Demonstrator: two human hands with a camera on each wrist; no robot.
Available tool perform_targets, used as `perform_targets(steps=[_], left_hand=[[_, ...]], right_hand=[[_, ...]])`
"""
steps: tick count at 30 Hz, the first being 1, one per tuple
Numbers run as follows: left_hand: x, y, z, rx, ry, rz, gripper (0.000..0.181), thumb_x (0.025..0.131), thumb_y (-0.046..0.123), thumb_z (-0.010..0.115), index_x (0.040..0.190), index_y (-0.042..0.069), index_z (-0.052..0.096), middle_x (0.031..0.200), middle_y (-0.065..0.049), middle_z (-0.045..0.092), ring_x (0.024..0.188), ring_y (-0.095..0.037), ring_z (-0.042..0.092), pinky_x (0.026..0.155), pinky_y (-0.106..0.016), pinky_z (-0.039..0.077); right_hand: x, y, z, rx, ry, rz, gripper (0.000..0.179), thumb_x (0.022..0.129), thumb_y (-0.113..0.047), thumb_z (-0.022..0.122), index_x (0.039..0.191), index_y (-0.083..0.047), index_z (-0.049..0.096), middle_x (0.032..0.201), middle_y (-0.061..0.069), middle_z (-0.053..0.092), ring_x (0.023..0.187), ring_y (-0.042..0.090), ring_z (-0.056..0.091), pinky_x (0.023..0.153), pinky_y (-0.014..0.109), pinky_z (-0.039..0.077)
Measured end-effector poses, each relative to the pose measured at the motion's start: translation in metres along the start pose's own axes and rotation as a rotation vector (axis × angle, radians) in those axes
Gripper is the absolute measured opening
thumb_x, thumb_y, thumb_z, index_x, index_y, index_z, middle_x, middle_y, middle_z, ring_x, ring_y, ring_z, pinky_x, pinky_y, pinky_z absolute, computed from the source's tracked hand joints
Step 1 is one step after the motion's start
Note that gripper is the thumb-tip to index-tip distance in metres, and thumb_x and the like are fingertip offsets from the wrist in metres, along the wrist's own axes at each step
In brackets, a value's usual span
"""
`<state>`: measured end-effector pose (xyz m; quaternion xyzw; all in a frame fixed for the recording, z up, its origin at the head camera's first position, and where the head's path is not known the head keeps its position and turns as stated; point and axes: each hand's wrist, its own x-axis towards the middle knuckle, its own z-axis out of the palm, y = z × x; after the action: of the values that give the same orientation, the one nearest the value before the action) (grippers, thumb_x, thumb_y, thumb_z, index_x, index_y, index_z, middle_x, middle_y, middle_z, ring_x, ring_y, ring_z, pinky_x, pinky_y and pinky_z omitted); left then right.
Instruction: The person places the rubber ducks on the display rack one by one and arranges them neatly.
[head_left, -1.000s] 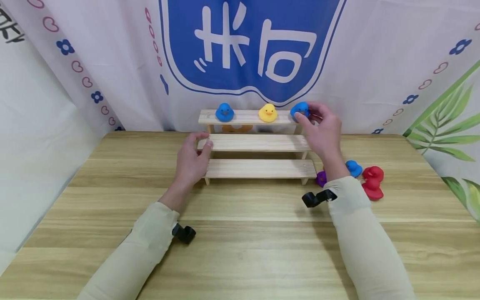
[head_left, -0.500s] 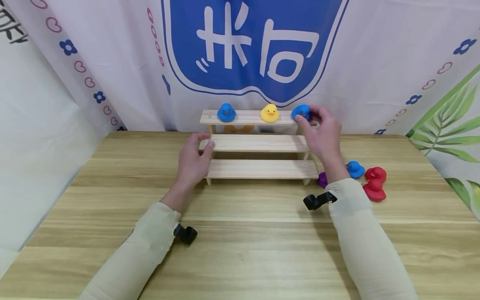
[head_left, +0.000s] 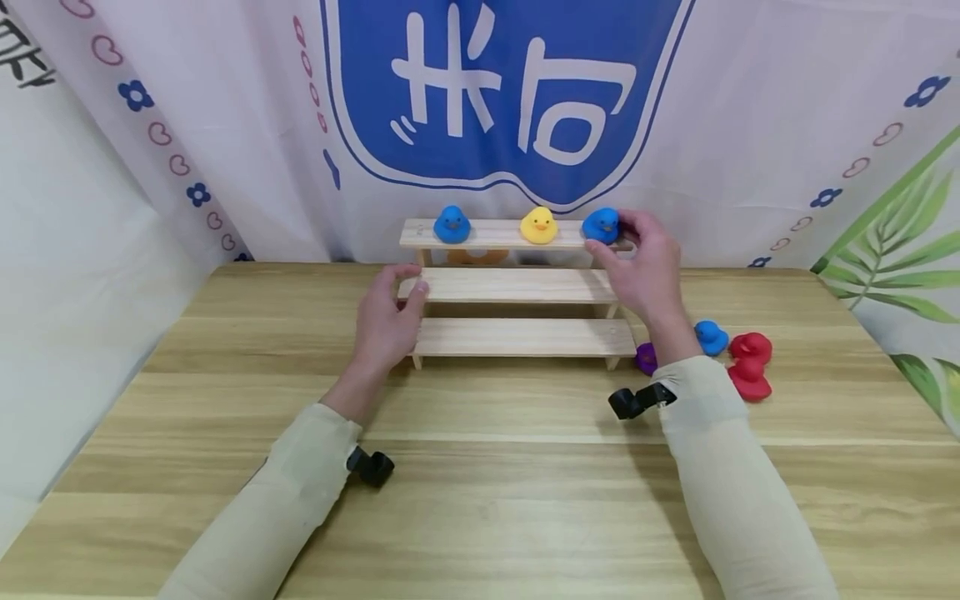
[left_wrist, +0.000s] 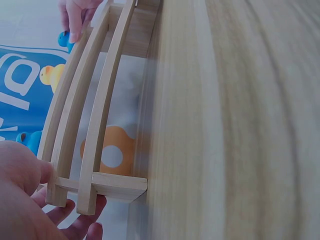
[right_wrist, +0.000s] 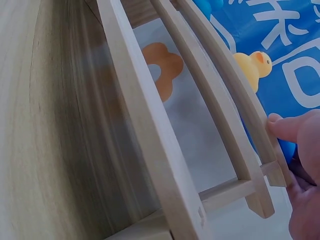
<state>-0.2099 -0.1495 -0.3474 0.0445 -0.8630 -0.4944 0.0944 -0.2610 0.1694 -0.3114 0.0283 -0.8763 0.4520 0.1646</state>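
A three-tier wooden display stand (head_left: 517, 286) stands on the table. My left hand (head_left: 386, 321) grips its left end, thumb over the middle tier and fingers beneath, as the left wrist view shows. A blue rubber duck (head_left: 601, 226) sits at the right end of the top tier. Beside it is my right hand (head_left: 647, 265), its fingers at the duck's right side and its thumb low at the tier's front edge, off the duck's front. Farther left on that tier sit a yellow rubber duck (head_left: 539, 226) and another blue rubber duck (head_left: 452, 225).
On the table right of the stand lie a purple duck (head_left: 646, 358), partly hidden by my right arm, a blue duck (head_left: 710, 337) and two red ducks (head_left: 750, 379). A printed cloth (head_left: 247, 125) hangs directly behind the stand.
My right thumb has slid down off the front of the right-hand blue duck, which now shows fully. The duck stays on the top tier. My left hand keeps its hold on the stand.
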Motion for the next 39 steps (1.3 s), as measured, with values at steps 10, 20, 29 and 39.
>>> perform_targets(steps=[10, 20, 29, 39], left_hand=[[-0.001, -0.002, -0.001, -0.002, -0.007, 0.015, 0.04, 0.112, 0.031, 0.053, 0.148, 0.015, 0.055, 0.154, -0.008, 0.056, 0.084, -0.024, 0.058, 0.069, -0.034, 0.051], [-0.002, -0.001, -0.002, -0.006, -0.004, 0.011, 0.039, 0.112, 0.029, 0.053, 0.148, 0.014, 0.056, 0.156, -0.009, 0.055, 0.085, -0.024, 0.058, 0.071, -0.033, 0.05], [-0.001, -0.003, 0.0, -0.012, -0.002, 0.009, 0.039, 0.111, 0.031, 0.054, 0.147, 0.015, 0.056, 0.157, -0.009, 0.054, 0.091, -0.026, 0.061, 0.074, -0.035, 0.052], [0.0, -0.002, 0.0, -0.008, 0.0, -0.004, 0.04, 0.111, 0.031, 0.054, 0.148, 0.015, 0.056, 0.158, -0.008, 0.053, 0.1, -0.028, 0.061, 0.082, -0.036, 0.053]], right_hand=[[0.001, -0.002, -0.008, 0.026, -0.081, 0.033, 0.069, 0.097, -0.028, 0.079, 0.155, -0.009, 0.048, 0.16, 0.012, 0.053, 0.149, 0.03, 0.051, 0.127, 0.043, 0.039], [-0.002, -0.005, -0.018, 0.126, -0.128, 0.061, 0.075, 0.096, -0.027, 0.081, 0.159, -0.011, 0.044, 0.163, 0.01, 0.049, 0.151, 0.027, 0.049, 0.126, 0.039, 0.04], [-0.011, -0.002, -0.034, 0.145, -0.11, 0.019, 0.073, 0.096, -0.025, 0.081, 0.157, -0.008, 0.045, 0.159, 0.013, 0.053, 0.147, 0.028, 0.051, 0.127, 0.041, 0.038], [-0.023, 0.027, -0.067, 0.039, -0.082, 0.023, 0.07, 0.098, -0.038, 0.078, 0.156, -0.015, 0.047, 0.157, 0.007, 0.057, 0.145, 0.025, 0.051, 0.127, 0.046, 0.036]])
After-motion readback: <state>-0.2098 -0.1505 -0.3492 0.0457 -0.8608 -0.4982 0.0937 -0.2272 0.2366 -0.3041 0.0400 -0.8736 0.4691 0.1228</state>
